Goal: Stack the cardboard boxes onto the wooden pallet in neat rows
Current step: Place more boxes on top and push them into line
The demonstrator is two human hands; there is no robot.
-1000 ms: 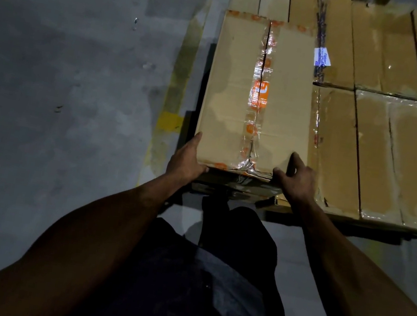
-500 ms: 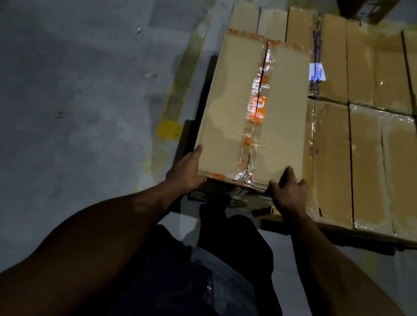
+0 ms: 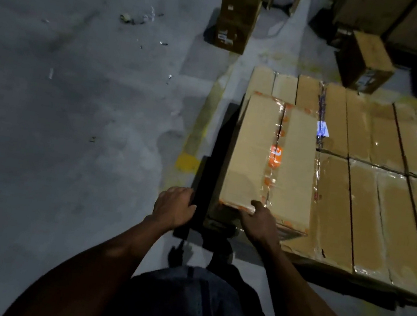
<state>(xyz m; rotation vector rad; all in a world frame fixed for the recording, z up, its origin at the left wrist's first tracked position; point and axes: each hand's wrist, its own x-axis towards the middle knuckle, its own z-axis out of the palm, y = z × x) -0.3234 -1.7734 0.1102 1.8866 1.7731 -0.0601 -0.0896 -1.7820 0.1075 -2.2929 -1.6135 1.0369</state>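
Concrete floor [image 3: 69, 135], grey and littered with small scraps, takes up most of the view, with a worn yellow line [image 3: 201, 129] running along the stack's left side. Next in size is the layer [image 3: 375, 200] of flat cardboard boxes laid in rows, glossy with tape; the pallet itself is in shadow beneath them and I cannot make it out. On top of that layer, at its near left corner, lies the box [image 3: 270, 156] being placed, long side running away from the person, orange-printed tape down its seam. Two loose boxes [image 3: 237, 20] stand on the floor beyond. The right hand [image 3: 260, 222] presses the box's near edge, thumb up on the top face, fingers hidden below. The left hand [image 3: 173, 207] is off the box, just beside its near left corner, fingers curled in the dark gap; whether it grips anything I cannot tell. The step looks like final squaring. To do it well, I would push with a flat palm until the long right side runs parallel to the seams below, check that the left face sits flush and not overhanging, and keep fingers clear of the underside before letting go.
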